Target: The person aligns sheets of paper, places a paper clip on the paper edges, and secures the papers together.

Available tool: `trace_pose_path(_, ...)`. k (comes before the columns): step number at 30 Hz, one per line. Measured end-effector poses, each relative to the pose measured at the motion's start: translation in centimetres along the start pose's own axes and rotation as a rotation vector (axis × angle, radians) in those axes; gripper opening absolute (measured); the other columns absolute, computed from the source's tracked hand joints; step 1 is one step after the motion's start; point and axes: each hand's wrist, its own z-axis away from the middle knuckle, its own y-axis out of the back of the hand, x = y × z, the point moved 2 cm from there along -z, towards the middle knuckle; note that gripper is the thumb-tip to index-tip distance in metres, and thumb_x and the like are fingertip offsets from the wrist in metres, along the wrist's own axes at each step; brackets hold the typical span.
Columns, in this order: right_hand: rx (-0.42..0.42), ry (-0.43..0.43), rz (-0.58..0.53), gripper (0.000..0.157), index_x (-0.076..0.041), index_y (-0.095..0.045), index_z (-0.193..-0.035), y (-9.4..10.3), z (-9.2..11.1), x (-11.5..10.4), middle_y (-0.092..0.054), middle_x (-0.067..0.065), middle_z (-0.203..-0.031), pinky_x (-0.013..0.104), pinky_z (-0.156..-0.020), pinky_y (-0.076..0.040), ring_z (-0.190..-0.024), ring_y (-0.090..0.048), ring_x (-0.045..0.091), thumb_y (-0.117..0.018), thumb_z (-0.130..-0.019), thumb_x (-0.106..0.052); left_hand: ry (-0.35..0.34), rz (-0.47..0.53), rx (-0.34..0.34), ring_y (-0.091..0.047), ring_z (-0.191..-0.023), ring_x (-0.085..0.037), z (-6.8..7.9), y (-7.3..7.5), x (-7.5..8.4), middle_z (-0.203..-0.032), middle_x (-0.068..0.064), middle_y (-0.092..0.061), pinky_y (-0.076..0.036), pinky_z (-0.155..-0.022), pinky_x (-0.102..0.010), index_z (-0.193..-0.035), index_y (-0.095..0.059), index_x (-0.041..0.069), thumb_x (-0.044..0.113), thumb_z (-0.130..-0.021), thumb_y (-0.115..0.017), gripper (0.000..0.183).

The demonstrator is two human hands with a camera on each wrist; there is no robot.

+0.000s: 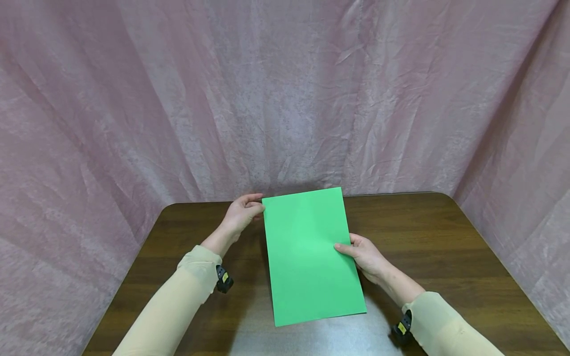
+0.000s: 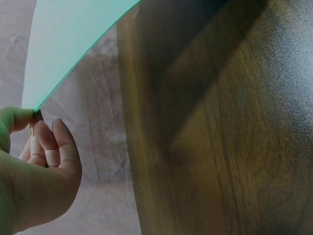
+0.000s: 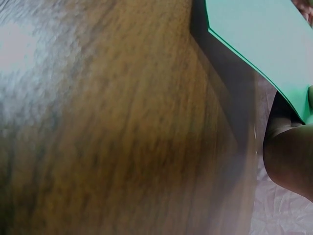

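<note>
A green sheet of paper (image 1: 311, 257) is held up over the table, slightly tilted, its shadow falling on the wood below. At its top left corner, my left hand (image 1: 240, 212) pinches the edge between thumb and fingers. The left wrist view shows a small thin orange loop (image 2: 32, 128) just under that thumb; its kind is unclear. My right hand (image 1: 368, 257) grips the right edge around mid-height, thumb on the front and the other fingers mostly hidden behind. In the right wrist view, the paper (image 3: 264, 39) bends a little toward that hand.
A dark brown wooden table (image 1: 414, 232) with rounded back corners lies beneath. Pink crushed-velvet curtains (image 1: 285, 99) hang behind it and along the sides. Light glares off the table near its front middle.
</note>
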Motion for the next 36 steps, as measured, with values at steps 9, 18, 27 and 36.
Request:
trace_pose_path(9,-0.003,0.006,-0.007,0.047,0.009,-0.052,-0.139,0.05,-0.06,0.05,-0.075,0.009,-0.106,0.037,-0.077,-0.060,-0.088,-0.074,0.019,-0.066,-0.103,-0.019,-0.002,0.009,0.021,-0.059,-0.116,-0.040,-0.11,0.05,-0.37,-0.113,-0.011,-0.067,-0.051,-0.097,-0.044,-0.143,-0.055,0.007,0.013,-0.099,-0.066,0.046)
trace_pose_path(18,0.008,0.000,-0.022,0.048,0.010,-0.052,-0.138,0.07,-0.14,0.20,-0.075,0.009,-0.105,0.037,-0.076,-0.061,-0.088,-0.074,0.020,-0.067,-0.102,-0.019,-0.012,0.044,0.021,-0.066,-0.098,-0.026,-0.33,-0.08,-0.57,-0.115,-0.014,-0.067,-0.058,-0.087,-0.035,-0.145,-0.053,0.005,0.010,-0.099,-0.065,0.048)
trace_pose_path(27,0.023,-0.011,-0.014,0.046,0.011,-0.054,-0.135,-0.02,-0.18,0.15,-0.075,0.009,-0.102,0.035,-0.075,-0.060,-0.085,-0.074,0.019,-0.066,-0.100,-0.016,-0.010,0.067,0.017,-0.065,-0.098,-0.023,-0.46,-0.08,-0.79,-0.113,-0.012,-0.066,-0.058,-0.085,-0.032,-0.146,-0.052,0.006,0.011,-0.098,-0.067,0.050)
trace_pose_path(36,0.016,-0.011,-0.023,0.046,0.011,-0.054,-0.136,0.07,-0.23,0.39,-0.075,0.009,-0.102,0.036,-0.074,-0.061,-0.085,-0.074,0.019,-0.066,-0.100,-0.015,-0.004,0.060,0.017,-0.065,-0.100,-0.024,-0.39,-0.10,-0.84,-0.113,-0.012,-0.065,-0.056,-0.093,-0.041,-0.147,-0.051,0.006,0.010,-0.098,-0.067,0.052)
